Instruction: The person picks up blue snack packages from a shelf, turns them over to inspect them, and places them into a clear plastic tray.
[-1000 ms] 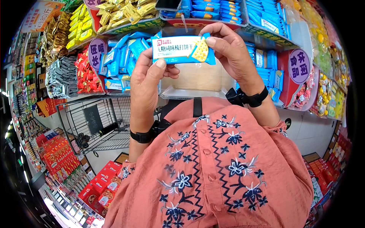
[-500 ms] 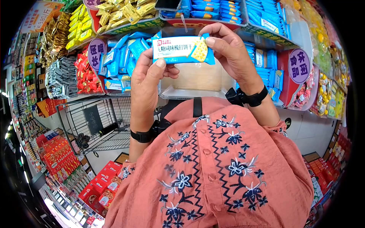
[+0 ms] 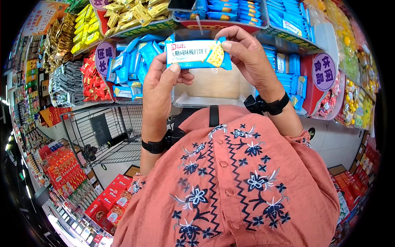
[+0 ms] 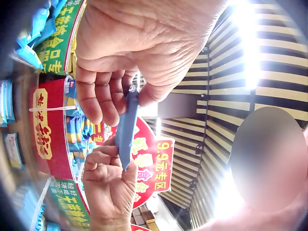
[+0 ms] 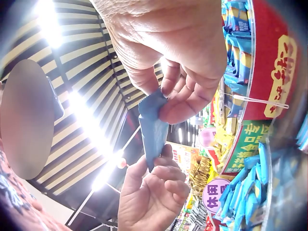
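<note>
Both hands hold a blue-and-white cracker packet [image 3: 193, 53] up in front of the chest, its printed face with a cracker picture turned toward the head camera. My left hand [image 3: 162, 82] grips the left end, thumb on the front and fingers behind. At the opposite end, my right hand [image 3: 249, 53] pinches the crimped corner between thumb and fingers. Seen edge-on in the left wrist view, the packet [image 4: 127, 132] is a thin blue strip between the two hands. The right wrist view shows the packet's wrapper [image 5: 154, 130] unbroken on the side facing that camera.
Below the packet is a clear plastic bin [image 3: 214, 84]. Bins of similar blue packets [image 3: 127, 61] flank it, with yellow packets [image 3: 142, 14] behind. A wire shopping cart [image 3: 107, 127] stands at the left. Purple round signs [image 3: 324, 72] mark the display's edges.
The packet and the left hand have shifted very slightly to the right. Both grips stay the same.
</note>
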